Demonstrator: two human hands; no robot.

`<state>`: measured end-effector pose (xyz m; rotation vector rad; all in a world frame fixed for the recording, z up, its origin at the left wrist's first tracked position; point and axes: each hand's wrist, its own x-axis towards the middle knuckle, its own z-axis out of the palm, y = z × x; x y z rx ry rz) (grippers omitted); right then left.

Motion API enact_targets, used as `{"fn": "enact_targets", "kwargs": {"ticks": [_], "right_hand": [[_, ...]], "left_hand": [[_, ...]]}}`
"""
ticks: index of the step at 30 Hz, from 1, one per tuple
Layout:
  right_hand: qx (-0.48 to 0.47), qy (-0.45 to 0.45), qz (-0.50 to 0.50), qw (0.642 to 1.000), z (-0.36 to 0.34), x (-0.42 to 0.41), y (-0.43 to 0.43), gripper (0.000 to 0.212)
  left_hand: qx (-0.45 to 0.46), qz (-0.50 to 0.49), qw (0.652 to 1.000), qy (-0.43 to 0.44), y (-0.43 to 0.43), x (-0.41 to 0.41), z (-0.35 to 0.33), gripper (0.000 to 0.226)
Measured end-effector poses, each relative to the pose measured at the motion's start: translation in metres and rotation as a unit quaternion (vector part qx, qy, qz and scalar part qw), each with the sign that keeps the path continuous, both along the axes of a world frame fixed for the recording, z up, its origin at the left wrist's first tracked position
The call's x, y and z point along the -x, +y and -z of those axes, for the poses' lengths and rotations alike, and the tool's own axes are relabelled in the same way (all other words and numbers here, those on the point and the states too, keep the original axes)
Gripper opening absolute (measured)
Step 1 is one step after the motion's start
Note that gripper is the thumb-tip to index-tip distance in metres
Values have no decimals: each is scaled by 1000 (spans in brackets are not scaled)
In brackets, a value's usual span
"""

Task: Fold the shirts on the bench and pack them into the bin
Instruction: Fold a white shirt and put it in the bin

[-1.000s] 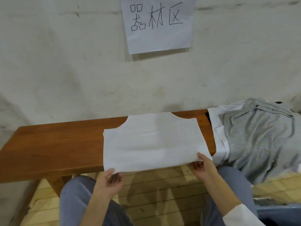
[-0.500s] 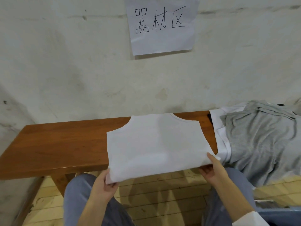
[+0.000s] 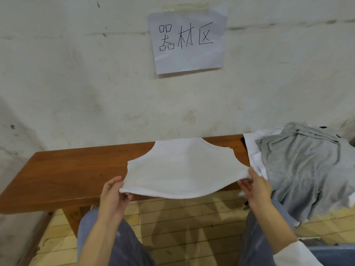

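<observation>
Head view: left hand (image 3: 112, 191) pinching near-left corner of shirt (image 3: 184, 167), right hand (image 3: 256, 187) pinching near-right corner. Near edge sagging between them, far part lying on bench (image 3: 73, 169). Shirt looking light, limp; corners likely giving best hold. Grey pile (image 3: 307, 169) lying right.

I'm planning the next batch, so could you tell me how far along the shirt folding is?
The white shirt lies on the bench with its sides apparently folded in. The left hand and right hand pinch its near corners, lifting that edge. A grey shirt and white clothes under it wait heaped at the right. The bin shows only a corner, contents hidden.
</observation>
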<state>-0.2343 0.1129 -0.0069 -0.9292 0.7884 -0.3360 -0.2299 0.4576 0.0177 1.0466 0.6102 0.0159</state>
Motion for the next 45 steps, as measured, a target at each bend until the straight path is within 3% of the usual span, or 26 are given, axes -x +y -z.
{"fn": "enact_targets", "kwargs": {"ticks": [3, 9, 18, 24, 32, 34, 36, 37, 38, 40, 41, 42, 44, 45], "right_hand": [[23, -8, 45, 999, -10, 13, 2, 20], [29, -23, 112, 993, -39, 37, 0, 12], [41, -49, 90, 994, -53, 37, -4, 11], [51, -58, 45, 996, -60, -18, -10, 16], [43, -71, -36, 996, -63, -165, 3, 22], [151, -7, -62, 987, -34, -173, 18, 29], [321, 55, -126, 937, 3, -164, 39, 37], [396, 82, -180, 897, 22, -157, 50, 43], [466, 112, -237, 845, 39, -151, 58, 51], [601, 172, -332, 706, 66, -143, 66, 65], [650, 195, -362, 639, 74, -139, 66, 68], [680, 209, -375, 594, 78, -136, 65, 70], [707, 223, -380, 554, 80, -130, 62, 76], [713, 224, -383, 543, 79, -126, 61, 84]], "left_hand": [[20, -30, 999, -13, 5, 10, -15, 12], [143, -91, 985, -21, 14, 31, -36, 12], [150, -106, 983, -33, 6, 29, -41, 12], [150, -118, 981, -34, 5, -16, -49, 12], [215, -135, 966, -57, 4, -157, -33, 21], [140, -109, 982, -66, -7, -172, -1, 16], [-93, -33, 991, -87, -27, -167, 34, 18], [-243, 33, 964, -102, -36, -162, 53, 26], [-378, 113, 912, -113, -43, -156, 67, 34], [-605, 260, 748, -83, -49, -146, 89, 65], [-686, 301, 659, -64, -48, -143, 98, 83], [-733, 326, 596, -43, -47, -141, 102, 99], [-763, 343, 547, -6, -46, -137, 104, 112], [-762, 345, 548, -1, -47, -132, 103, 112]]}}
